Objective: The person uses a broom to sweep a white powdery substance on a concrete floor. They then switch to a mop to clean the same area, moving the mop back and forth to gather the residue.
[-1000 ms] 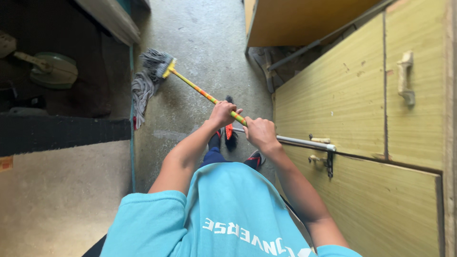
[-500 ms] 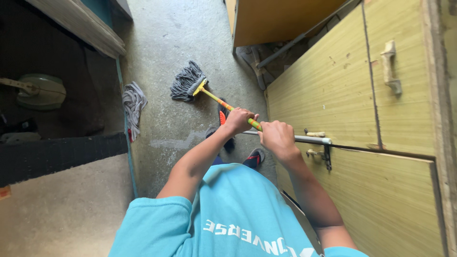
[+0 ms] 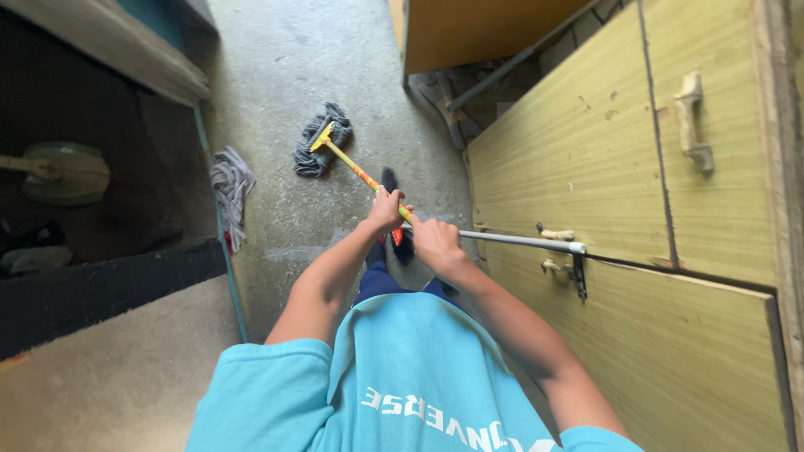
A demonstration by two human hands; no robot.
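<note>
- Two hands grip one mop handle (image 3: 356, 172), a yellow-and-orange shaft that runs from the hands, near centre, to the far left.
- Mop head (image 3: 321, 149): grey string bundle, lying flat on the concrete floor (image 3: 335, 59) at the far end of the shaft, well ahead of the feet. The shaft slopes down to it, which judging by the angle keeps the strings pressed to the floor.
- Left hand (image 3: 386, 211): fingers wrapped round the shaft, thumb side up, placed farther along toward the mop head. Forearm extends forward from the bent elbow at near left.
- Right hand (image 3: 435, 243): closed in a fist round the upper end of the shaft, just behind the left hand and nearly touching it. Forearm runs back to the near right, elbow slightly bent.
- The close, staggered grip probably lets the rear hand push while the front hand steers.
- Grey rag (image 3: 230, 186): crumpled on the floor at the left, against the edge of a dark recess, well apart from the mop head.
- Wooden cabinet doors (image 3: 586, 159): yellow panels at the right, with a metal bar (image 3: 523, 241) projecting level just beside the right hand; whether the two touch cannot be told.
- Dark shoes (image 3: 400, 243) show just below the hands.
</note>
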